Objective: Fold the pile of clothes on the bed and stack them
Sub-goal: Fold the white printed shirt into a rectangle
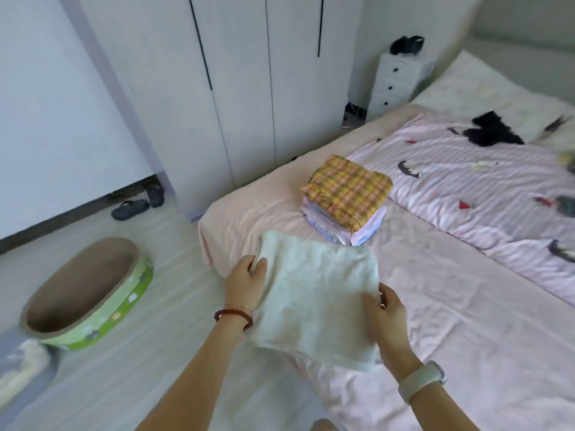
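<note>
Both hands are gripping one folded white cloth (314,297), left hand (245,283) pinching its far-left corner, right hand (384,309) its right edge; it is lying nearer than the single stack (345,199), long axis pointing away.

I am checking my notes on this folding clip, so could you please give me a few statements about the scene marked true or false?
1. Both hands hold the white cloth. True: the left hand grips its left edge, the right hand its right edge.
2. The stack of folded clothes is topped by a plain blue piece. False: a yellow plaid cloth lies on top.
3. The stack sits on the bed. True.
4. The green oval basket stands on the bed. False: it is on the floor, left of the bed.
5. The white cloth already lies on the stack. False: it is held nearer the person, apart from the stack.
</note>
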Demonstrator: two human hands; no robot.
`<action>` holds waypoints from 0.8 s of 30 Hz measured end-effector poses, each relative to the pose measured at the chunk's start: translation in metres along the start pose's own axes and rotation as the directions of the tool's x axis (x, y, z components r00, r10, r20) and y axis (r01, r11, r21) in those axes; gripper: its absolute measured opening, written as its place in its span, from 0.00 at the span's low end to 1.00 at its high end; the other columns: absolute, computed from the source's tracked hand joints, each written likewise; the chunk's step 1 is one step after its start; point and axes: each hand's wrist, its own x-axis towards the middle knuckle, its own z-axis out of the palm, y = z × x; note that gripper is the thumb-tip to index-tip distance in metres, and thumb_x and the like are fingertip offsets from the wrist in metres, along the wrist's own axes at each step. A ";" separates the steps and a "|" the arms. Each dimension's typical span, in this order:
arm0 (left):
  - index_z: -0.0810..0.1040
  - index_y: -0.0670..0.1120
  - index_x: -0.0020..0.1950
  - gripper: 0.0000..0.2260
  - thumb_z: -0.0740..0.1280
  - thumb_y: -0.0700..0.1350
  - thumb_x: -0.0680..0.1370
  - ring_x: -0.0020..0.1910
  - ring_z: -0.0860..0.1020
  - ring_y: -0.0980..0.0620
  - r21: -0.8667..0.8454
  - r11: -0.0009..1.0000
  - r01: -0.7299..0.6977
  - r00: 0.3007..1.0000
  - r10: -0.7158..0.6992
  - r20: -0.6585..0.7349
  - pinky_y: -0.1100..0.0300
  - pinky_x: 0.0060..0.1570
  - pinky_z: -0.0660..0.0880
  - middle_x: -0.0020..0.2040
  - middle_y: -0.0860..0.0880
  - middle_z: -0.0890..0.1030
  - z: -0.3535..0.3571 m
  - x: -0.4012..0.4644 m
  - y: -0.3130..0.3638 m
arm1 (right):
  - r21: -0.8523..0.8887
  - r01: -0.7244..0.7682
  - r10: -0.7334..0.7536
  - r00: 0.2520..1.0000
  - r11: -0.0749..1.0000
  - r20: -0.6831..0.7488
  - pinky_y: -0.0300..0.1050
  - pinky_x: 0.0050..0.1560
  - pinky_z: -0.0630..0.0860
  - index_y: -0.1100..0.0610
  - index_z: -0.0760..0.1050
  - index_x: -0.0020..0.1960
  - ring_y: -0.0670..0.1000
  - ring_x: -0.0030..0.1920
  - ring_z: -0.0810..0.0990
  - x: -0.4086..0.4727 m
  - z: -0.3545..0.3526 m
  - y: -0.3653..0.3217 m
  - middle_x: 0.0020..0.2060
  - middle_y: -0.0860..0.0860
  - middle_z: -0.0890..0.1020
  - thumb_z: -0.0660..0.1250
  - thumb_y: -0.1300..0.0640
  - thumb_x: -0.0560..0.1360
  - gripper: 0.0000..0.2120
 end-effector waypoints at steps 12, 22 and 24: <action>0.61 0.47 0.31 0.15 0.58 0.51 0.75 0.30 0.63 0.54 0.054 0.948 -0.315 0.913 0.287 0.291 0.61 0.30 0.61 0.29 0.52 0.64 0.170 0.307 0.111 | 0.129 0.013 0.030 0.945 0.992 -0.326 0.35 0.34 0.68 0.58 0.73 0.54 0.46 0.35 0.71 0.267 0.055 -0.071 0.36 0.47 0.74 0.56 0.67 0.75 0.11; 0.71 0.43 0.42 0.10 0.56 0.44 0.80 0.35 0.67 0.48 0.239 0.935 -0.262 0.888 0.136 0.440 0.59 0.30 0.62 0.33 0.49 0.68 0.307 0.461 0.081 | 0.086 -0.132 0.155 0.920 0.987 -0.361 0.32 0.28 0.66 0.60 0.71 0.63 0.45 0.33 0.70 0.439 0.084 -0.041 0.35 0.47 0.73 0.56 0.66 0.76 0.17; 0.72 0.41 0.57 0.11 0.55 0.45 0.80 0.37 0.70 0.47 0.396 0.892 -0.219 0.869 -0.006 0.495 0.59 0.32 0.63 0.39 0.46 0.73 0.318 0.471 0.060 | 0.026 -0.230 0.227 0.924 0.973 -0.307 0.35 0.28 0.68 0.59 0.66 0.69 0.45 0.33 0.72 0.446 0.086 -0.032 0.36 0.46 0.74 0.57 0.64 0.77 0.21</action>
